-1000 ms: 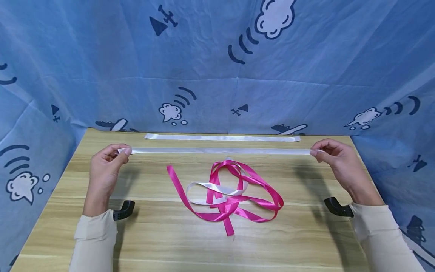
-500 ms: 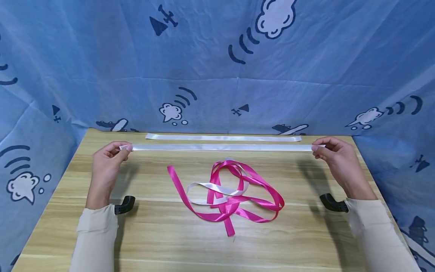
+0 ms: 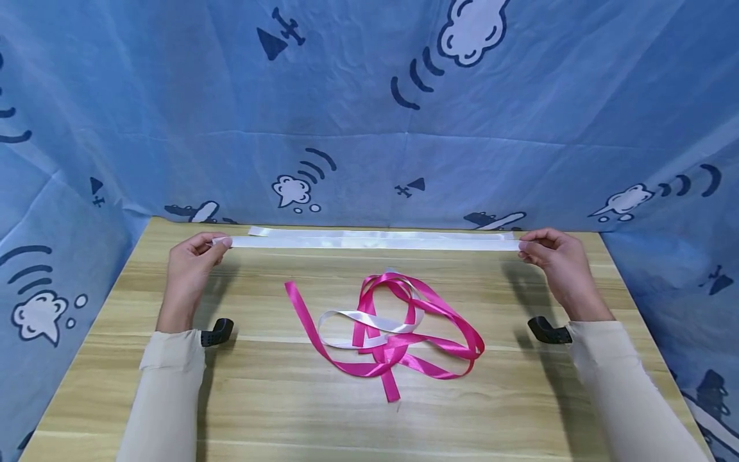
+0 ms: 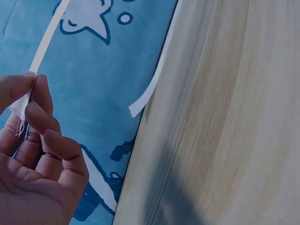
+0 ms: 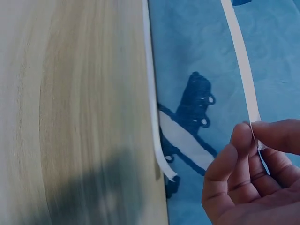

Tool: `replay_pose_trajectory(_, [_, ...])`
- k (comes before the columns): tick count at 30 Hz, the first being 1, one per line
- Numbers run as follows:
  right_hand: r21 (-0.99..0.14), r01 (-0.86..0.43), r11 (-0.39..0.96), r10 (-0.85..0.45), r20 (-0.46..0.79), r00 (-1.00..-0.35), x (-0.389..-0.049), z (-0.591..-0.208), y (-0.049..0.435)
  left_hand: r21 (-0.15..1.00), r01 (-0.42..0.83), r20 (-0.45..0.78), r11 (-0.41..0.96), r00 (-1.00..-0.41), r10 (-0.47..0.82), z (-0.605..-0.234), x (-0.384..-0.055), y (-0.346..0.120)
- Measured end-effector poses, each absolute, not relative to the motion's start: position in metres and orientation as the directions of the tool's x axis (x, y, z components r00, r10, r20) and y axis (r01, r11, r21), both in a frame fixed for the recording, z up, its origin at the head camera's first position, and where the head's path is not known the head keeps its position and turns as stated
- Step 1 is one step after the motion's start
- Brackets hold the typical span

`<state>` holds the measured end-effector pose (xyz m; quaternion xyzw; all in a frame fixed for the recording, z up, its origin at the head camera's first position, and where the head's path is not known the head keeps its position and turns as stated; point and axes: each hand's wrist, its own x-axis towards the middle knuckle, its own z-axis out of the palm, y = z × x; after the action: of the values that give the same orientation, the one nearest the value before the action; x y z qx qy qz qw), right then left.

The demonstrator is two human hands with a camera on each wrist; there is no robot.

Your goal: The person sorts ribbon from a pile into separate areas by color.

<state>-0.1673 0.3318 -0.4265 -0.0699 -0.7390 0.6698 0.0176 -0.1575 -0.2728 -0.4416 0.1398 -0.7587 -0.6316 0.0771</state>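
A white satin ribbon (image 3: 369, 243) is stretched straight between both hands near the back of the table. My left hand (image 3: 193, 266) pinches its left end between thumb and fingers; in the left wrist view a frayed tip of the held ribbon (image 4: 46, 42) pokes out below the thumb. At the other end, my right hand (image 3: 557, 269) pinches the ribbon (image 5: 243, 65) the same way. Just behind it, a second white ribbon (image 3: 262, 231) lies along the table's back edge, partly covered by the held one in the head view. Its curled end (image 4: 140, 104) shows in the left wrist view.
In the middle of the wooden table (image 3: 288, 417) lies a loose tangle of pink ribbon (image 3: 467, 337) with a white ribbon (image 3: 340, 314) looped through it. Blue printed cloth (image 3: 346, 83) hangs behind the table and at both sides.
Both hands have moved away toward the back edge with the stretched ribbon, which now overlaps the second ribbon in the head view. The right hand has also come slightly inward. The pink tangle stays put.
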Motion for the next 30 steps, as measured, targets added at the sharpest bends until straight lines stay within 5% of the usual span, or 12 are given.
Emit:
replay_pose_trajectory(8, [-0.898,0.194,0.394,0.216,-0.114,-0.97,-0.184,-0.435,0.325,0.939,-0.17,-0.079,0.3,-0.952,-0.294,-0.446,-0.169,-0.272])
replay_pose_trajectory(19, [-0.872,0.224,0.435,0.247,-0.123,-0.961,-0.198,-0.451,0.327,0.897,-0.273,-0.168,0.347,-0.938,-0.303,-0.457,-0.184,-0.265])
replay_pose_trajectory(30, [-0.817,0.312,0.485,0.309,-0.174,-0.935,-0.211,-0.467,0.324,0.866,-0.26,-0.13,0.427,-0.942,-0.31,-0.469,-0.2,-0.247])
